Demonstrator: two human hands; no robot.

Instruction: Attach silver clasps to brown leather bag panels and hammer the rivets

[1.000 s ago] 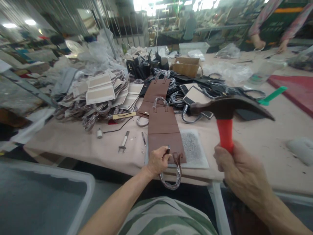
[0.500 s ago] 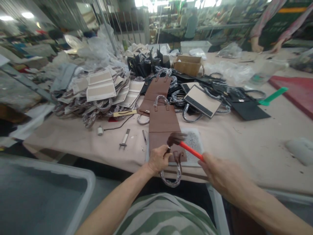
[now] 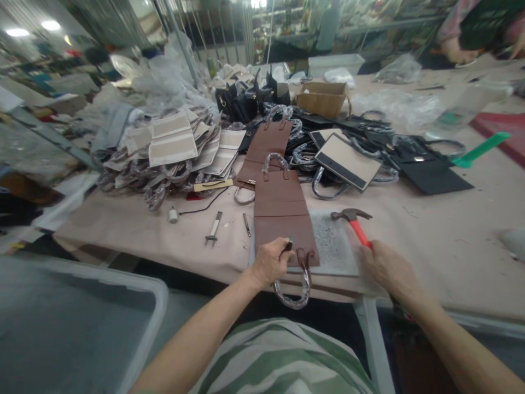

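A pinkish table (image 3: 435, 257) stretches before the person. Toward its left edge lies a heap of pale panels (image 3: 172, 143); a spread of black bag pieces (image 3: 430, 169) covers its middle, back from the near edge. At the middle of the near edge, a brown leather piece (image 3: 283, 210) lies flat, partly over a grey slab (image 3: 330, 243), its plastic-wrapped handle (image 3: 307, 282) hanging past that edge. The left hand (image 3: 270, 261) rests on the piece's near part, fingers closed round a small dark tool (image 3: 289, 244) whose lower end is hidden. The right hand (image 3: 388, 268), nearer the table's right edge, grips the red handle of a claw hammer (image 3: 356, 221); its head is at the slab's far right corner, and whether it touches cannot be told. Left of the brown piece, near the near edge, lie a forked tool (image 3: 214, 227), a thin pen-like tool (image 3: 246, 224) and a white cylinder (image 3: 173, 215).
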